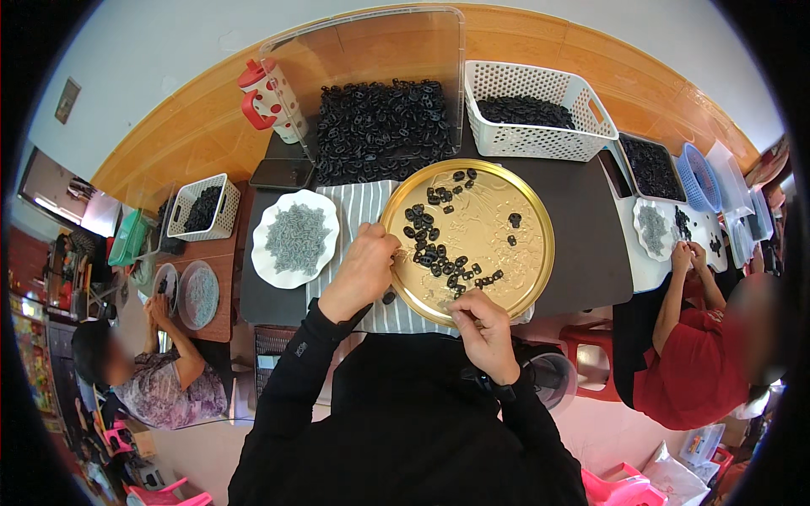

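Observation:
A round gold tray (527, 253) lies before me, partly on a grey-and-white striped cloth (342, 202). Small black plastic pieces (432, 253) are scattered over its left and lower parts. At the tray's left rim my left hand (364, 266) has its fingers curled together; whatever they hold is hidden. My right hand (485, 331) reaches over the near rim with thumb and forefinger pinched, and what sits between them is too small to name. Left of the cloth, a white scalloped plate (261, 268) carries a heap of small grey pieces (295, 236).
Behind the tray stand a clear bin (363, 46) and a white perforated basket (540, 142), both holding black pieces. A red-lidded dotted tumbler (274, 101) and a dark phone (281, 173) are at the far left. People work at tables on both sides.

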A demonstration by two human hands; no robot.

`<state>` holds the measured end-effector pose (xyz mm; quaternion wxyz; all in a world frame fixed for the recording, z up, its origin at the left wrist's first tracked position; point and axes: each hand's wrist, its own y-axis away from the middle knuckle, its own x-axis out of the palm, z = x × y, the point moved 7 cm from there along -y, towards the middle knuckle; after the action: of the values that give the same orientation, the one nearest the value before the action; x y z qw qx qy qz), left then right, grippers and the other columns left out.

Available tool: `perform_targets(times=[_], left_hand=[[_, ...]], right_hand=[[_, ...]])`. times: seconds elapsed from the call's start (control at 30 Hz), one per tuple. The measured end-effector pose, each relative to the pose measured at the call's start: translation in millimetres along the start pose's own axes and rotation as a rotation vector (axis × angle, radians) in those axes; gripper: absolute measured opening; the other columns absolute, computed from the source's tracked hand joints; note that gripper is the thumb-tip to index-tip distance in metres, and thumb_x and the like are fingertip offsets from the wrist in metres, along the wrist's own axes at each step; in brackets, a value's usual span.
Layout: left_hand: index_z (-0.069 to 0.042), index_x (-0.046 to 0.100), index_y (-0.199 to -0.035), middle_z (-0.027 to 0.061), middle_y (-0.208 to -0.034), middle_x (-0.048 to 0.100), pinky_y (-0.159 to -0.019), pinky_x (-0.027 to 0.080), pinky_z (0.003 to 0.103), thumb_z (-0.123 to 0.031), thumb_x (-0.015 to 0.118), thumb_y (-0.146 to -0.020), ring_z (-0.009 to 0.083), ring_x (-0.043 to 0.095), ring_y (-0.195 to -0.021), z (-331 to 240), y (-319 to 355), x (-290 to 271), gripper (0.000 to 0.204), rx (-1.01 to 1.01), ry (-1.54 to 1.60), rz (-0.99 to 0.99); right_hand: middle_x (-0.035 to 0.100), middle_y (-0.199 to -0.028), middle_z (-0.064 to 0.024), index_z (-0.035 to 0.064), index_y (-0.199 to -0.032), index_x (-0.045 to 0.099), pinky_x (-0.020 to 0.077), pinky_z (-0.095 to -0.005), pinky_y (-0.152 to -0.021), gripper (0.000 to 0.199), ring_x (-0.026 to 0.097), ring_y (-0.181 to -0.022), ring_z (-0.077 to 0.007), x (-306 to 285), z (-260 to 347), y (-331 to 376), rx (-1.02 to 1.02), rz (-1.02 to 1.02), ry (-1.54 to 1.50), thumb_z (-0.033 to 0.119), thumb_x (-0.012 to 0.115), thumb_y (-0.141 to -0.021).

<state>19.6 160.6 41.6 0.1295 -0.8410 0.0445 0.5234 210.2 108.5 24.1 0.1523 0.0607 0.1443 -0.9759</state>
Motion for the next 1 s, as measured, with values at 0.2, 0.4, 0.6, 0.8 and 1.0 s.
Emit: perform_targets(times=[0.2,0.4,0.6,0.8,1.0], left_hand=[[0.000,0.067,-0.077,0.0149,-0.084,0.057,-0.078,0.044,0.039,0.002,0.067,-0.064,0.0335,0.050,-0.089,-5.2,1.0,0.9,0.014,0.011,-0.189,-0.009],[-0.001,0.064,-0.070,0.0147,-0.081,0.056,-0.077,0.044,0.039,0.000,0.069,-0.064,0.0336,0.051,-0.089,11.9,-5.2,11.9,0.008,-0.015,-0.102,0.037],[0.001,0.061,-0.071,0.0153,-0.080,0.057,-0.075,0.044,0.039,0.001,0.066,-0.066,0.0343,0.051,-0.087,-0.6,-0.6,7.7,0.008,0.069,-0.127,-0.034],[0.004,0.058,-0.071,0.0170,-0.078,0.059,-0.069,0.048,0.041,0.004,0.054,-0.063,0.0336,0.054,-0.084,-23.3,7.0,6.9,0.009,0.144,-0.253,-0.062],[0.005,0.060,-0.087,0.0093,-0.079,0.061,-0.067,0.047,0.026,0.004,0.062,-0.078,0.0156,0.059,-0.074,-12.5,22.9,-11.6,0.010,-0.124,0.661,0.031]], right_hand=[[0.054,-0.078,-0.0062,-0.0023,-0.090,0.060,0.0389,-0.0229,-0.059,0.012,0.050,-0.066,-0.0124,1.8,-0.4,-0.1,0.017,0.002,-0.035,-0.010,0.055,-0.082],[0.054,-0.077,-0.0059,-0.0020,-0.089,0.060,0.0391,-0.0231,-0.059,0.011,0.051,-0.066,-0.0122,1.7,-0.6,-0.4,0.013,-0.005,-0.024,-0.010,0.056,-0.082],[0.053,-0.077,-0.0060,-0.0020,-0.090,0.060,0.0397,-0.0234,-0.060,0.012,0.051,-0.067,-0.0126,3.4,-5.4,0.3,0.019,0.003,-0.004,-0.010,0.055,-0.082],[0.054,-0.079,-0.0048,-0.0020,-0.090,0.060,0.0402,-0.0219,-0.061,0.012,0.051,-0.068,-0.0113,5.3,-6.9,1.2,0.031,-0.027,-0.017,-0.010,0.054,-0.083],[0.055,-0.081,-0.0044,-0.0035,-0.089,0.059,0.0420,-0.0212,-0.064,0.008,0.053,-0.071,-0.0098,6.7,-2.8,1.2,0.037,-0.073,-0.039,-0.008,0.054,-0.085]])
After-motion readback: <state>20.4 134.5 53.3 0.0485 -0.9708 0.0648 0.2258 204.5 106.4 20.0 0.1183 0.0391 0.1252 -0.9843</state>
